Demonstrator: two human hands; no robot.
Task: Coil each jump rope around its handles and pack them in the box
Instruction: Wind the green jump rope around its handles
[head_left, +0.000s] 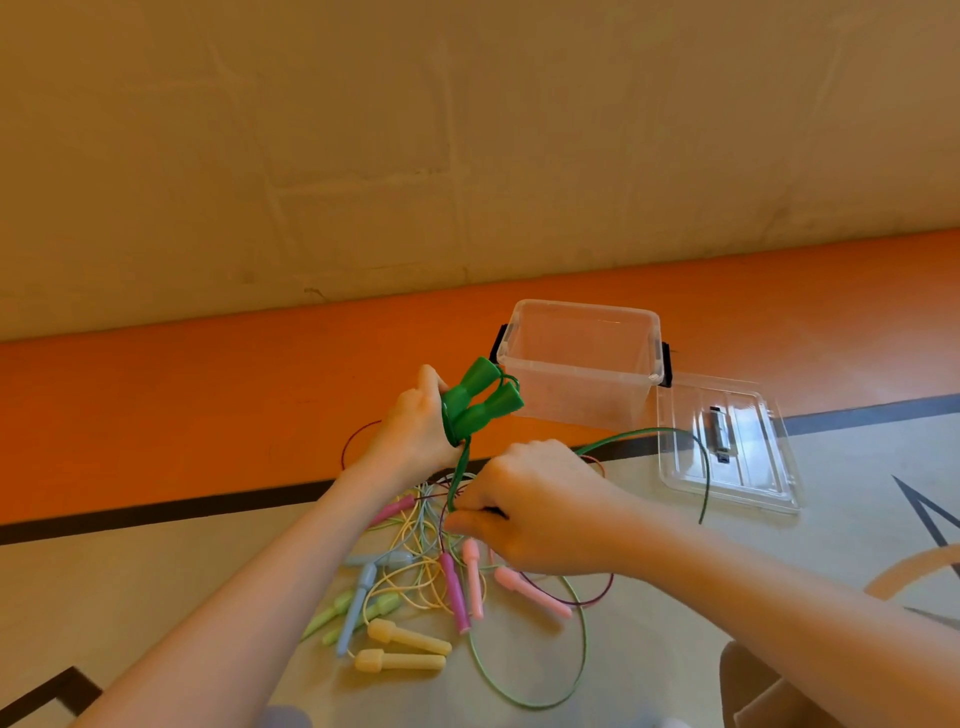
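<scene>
I see the left hand (415, 431) gripping two dark green, glossy plastic jump-rope handles (480, 402), flared at the ends, held side by side and pointing up toward the box. A few turns of thin green cord wrap the handles at the hand. The rest of that green cord (670, 432) drops to the right hand (535, 506), whose curled fingers pinch it just below the left hand, then arcs out right in a loose loop over the lid.

The clear, rectangular plastic box with black side latches (582, 358) stands open on the orange band of the floor (182, 395), just beyond the hands. Nothing shows inside it. Its flat clear plastic lid (727, 447) lies just beside the box's right side, on the beige part of the floor, with a small dark item on it that I cannot identify.

Under and near both hands sits a tangled pile of pastel jump ropes (415, 566): smooth matte handles with bulbous ends and thin cords. I pick out two pale yellow handles (402, 649) nearest me, a grey-blue handle (358, 603), light green ones at the left edge of the pile, and pink and magenta handles (462, 587) below the right hand. A light green cord (582, 644) loops wide on the floor toward me.
</scene>
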